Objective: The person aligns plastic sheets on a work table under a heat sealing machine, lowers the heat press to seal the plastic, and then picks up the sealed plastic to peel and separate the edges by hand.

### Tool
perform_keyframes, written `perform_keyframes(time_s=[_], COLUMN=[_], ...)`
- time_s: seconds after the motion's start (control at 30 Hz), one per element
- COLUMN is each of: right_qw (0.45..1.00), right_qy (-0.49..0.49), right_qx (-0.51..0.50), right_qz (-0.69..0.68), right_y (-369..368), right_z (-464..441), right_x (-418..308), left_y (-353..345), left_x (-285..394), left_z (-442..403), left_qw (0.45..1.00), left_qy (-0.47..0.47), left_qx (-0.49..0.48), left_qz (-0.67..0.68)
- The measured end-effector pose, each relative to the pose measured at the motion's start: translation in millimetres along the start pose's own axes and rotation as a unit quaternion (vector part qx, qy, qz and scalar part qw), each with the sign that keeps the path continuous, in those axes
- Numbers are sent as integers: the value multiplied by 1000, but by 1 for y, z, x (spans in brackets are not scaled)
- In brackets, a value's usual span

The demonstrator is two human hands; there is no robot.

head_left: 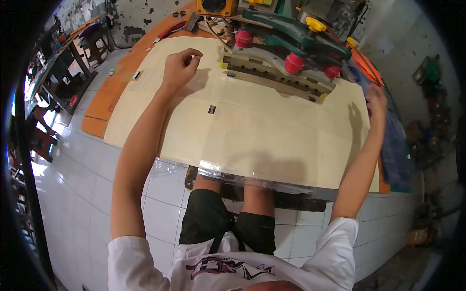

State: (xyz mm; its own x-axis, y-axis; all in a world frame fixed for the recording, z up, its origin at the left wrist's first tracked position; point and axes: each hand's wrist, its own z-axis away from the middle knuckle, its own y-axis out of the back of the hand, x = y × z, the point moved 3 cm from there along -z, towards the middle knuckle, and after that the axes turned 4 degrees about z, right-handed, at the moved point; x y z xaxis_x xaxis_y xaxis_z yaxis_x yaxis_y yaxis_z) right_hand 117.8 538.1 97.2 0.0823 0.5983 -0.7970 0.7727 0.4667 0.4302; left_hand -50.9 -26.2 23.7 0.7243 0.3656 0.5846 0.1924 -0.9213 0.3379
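My left hand (180, 68) is above the left part of a pale yellow board (262, 136), its fingers curled in. Whatever those fingers may hold is hidden. At the board's right edge is my right hand (376, 103), smeared by motion, so its fingers cannot be made out. Between the hands, at the back, a long slotted bar (276, 80) sits beneath a dark green clamp frame (286, 31) with red cylindrical feet (294, 63) and a yellow knob (315, 24). A small dark rectangular piece (212, 109) lies on the board.
Behind the board are a red-handled tool (169, 31), scissors (179, 14) and a yellow-orange box (216, 7). A small black-and-white piece (136, 75) lies at the left. Blue plastic sheeting (395, 145) hangs at the right edge. Clear film (252, 182) lines the front edge.
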Motion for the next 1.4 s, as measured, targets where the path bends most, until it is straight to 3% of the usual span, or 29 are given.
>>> perform_keyframes(time_s=[0.03, 0.07, 0.13, 0.2, 0.27, 0.33, 0.4, 0.63, 0.83, 0.93, 1.03, 1.1, 1.2, 1.4], right_qw=[992, 979, 982, 918, 921, 924, 870, 854, 860, 859, 864, 901, 920, 905], right_qy=[41, 89, -31, 13, 8, 9, 85, 42, 54, 0, 55, 146, 174, 121], right_qx=[-57, -165, -177, -337, -343, -348, -385, -404, -419, -457, -452, -364, -284, -324], right_qz=[103, 78, -57, 207, 185, 161, 295, 325, 287, 232, 214, 186, 208, 246], right_y=[-23, -46, -66, -72, -70, -68, -66, -70, -72, -73, -78, -83, -92, -94], right_z=[-1, 0, 50, 60, 64, 65, 66, 64, 63, 69, 69, 72, 82, 89], right_x=[14, 38, 16, 15, 17, 12, 4, -18, -5, 6, 11, 7, -2, -17], left_y=[-1, 0, -7, -17, -20, -27, -27, -39, -42, -44, -44, -42, -38, -33], left_x=[-3, -1, 5, 9, 8, 10, 16, 27, 26, 18, 16, 18, 20, 21], left_z=[2, 3, 3, 7, 11, 11, 4, -11, -14, -11, -10, -8, -4, 0], left_qw=[1000, 1000, 994, 990, 984, 952, 934, 862, 870, 870, 886, 893, 893, 910], left_qy=[-2, -1, 51, 40, 35, 20, 31, 85, 89, 93, 105, 125, 155, 150], left_qx=[-10, -17, -90, -125, -158, -287, -328, -442, -434, -442, -419, -406, -409, -373], left_qz=[7, 5, -42, -59, -80, -110, -138, -234, -215, -197, -169, -150, -108, -101])
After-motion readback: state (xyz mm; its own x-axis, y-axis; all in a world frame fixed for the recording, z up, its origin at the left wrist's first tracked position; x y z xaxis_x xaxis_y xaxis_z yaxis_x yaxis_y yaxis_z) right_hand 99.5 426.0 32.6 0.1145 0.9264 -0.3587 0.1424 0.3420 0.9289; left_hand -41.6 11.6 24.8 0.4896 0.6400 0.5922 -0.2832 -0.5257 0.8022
